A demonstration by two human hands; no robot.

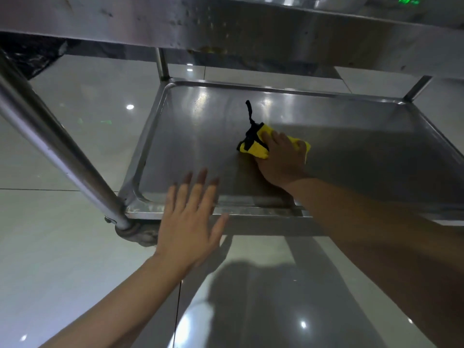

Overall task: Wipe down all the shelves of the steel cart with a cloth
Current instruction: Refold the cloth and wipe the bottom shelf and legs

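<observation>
Cloth under R hand fingers

We take this for a commercial kitchen or food-service back room, though we cannot fix it more closely. Evidence: a steel cart with tray-like shelves, round tube legs and a caster wheel; large glossy floor tiles mirroring round ceiling lights; a green lit display at the top edge, unreadable.
</observation>
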